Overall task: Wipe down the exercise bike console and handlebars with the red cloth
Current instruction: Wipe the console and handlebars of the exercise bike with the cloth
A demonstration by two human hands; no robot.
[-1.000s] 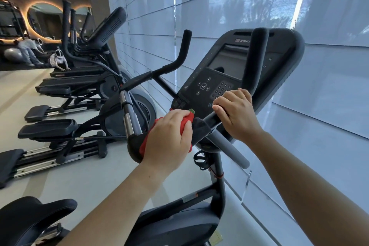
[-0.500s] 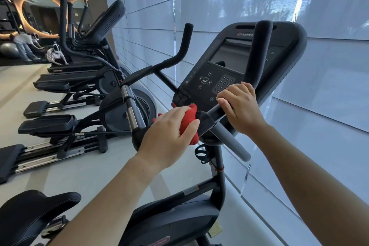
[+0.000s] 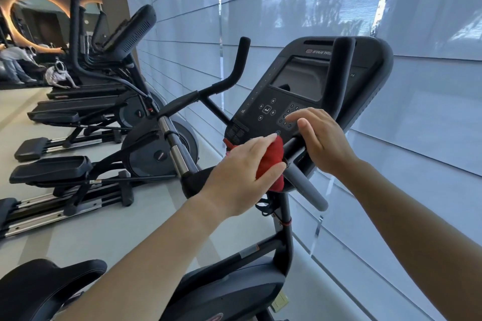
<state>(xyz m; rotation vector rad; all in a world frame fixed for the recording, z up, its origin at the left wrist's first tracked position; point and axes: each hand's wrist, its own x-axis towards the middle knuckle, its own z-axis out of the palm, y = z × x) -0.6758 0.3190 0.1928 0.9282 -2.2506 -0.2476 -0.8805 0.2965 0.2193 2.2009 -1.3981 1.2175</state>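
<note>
We are in a gym with a pale floor and a wall of grey-white window blinds running along the right. Closest to us, the black padded saddle sits at the lower left, and our two bare forearms reach out past it. The left hand has its grip closed on the bunched red cloth, fingers laid over the top and thumb underneath. It presses the cloth against the hub where the black foam-covered handlebars meet the post, just below the lower edge of the dark grey console. Just beside the cloth, the right hand has an open grip, its fingers nearly straight over the keypad; we cannot tell whether the palm touches the bar beneath. We judge the hub is being wiped, with the console face next. To do this well we should spread the cloth flatter so more fabric meets the surface, and wrap it round each bar and draw it out to the tip. We should go lightly over the keys and screen. Beyond stand black elliptical trainers, and far off are people too small to describe.
</note>
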